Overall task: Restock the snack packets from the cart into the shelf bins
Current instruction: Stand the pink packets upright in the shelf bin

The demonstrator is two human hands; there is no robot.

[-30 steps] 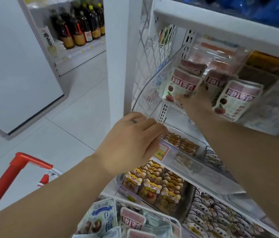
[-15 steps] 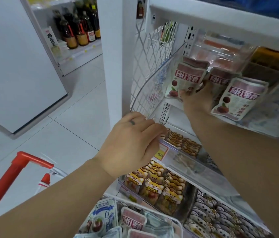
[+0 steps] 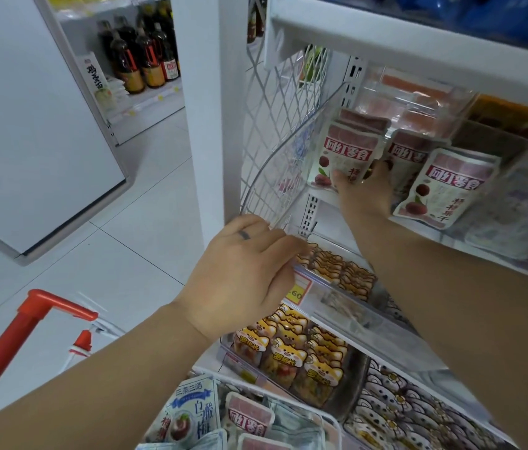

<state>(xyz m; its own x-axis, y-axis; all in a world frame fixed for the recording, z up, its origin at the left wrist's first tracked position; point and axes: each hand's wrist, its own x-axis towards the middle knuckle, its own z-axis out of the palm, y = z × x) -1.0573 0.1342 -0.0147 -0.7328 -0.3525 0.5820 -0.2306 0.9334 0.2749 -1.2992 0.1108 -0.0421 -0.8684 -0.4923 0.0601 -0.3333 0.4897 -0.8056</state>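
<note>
Pink-and-white snack packets stand in a clear shelf bin point(image 3: 283, 157) on the upper shelf. My right hand point(image 3: 366, 193) reaches into that bin and pinches the leftmost packet point(image 3: 344, 151), thumb on its front. Another packet point(image 3: 447, 186) leans just right of my wrist. My left hand point(image 3: 240, 277) is lower down, its fingers curled over the front edge of the bin at the price-tag rail. More packets point(image 3: 249, 420) of the same kind lie in the cart at the bottom, next to a blue-and-white packet point(image 3: 191, 414).
The cart's red handle point(image 3: 29, 323) is at the lower left. Orange cat-print packets point(image 3: 288, 349) fill a bin under my left hand. A white shelf post point(image 3: 204, 108) and wire mesh side stand left of the bin. Dark bottles point(image 3: 139, 56) line a far shelf across the tiled floor.
My right hand has pushed the leftmost packet a little deeper and more upright in the bin. My left hand has stayed on the bin edge.
</note>
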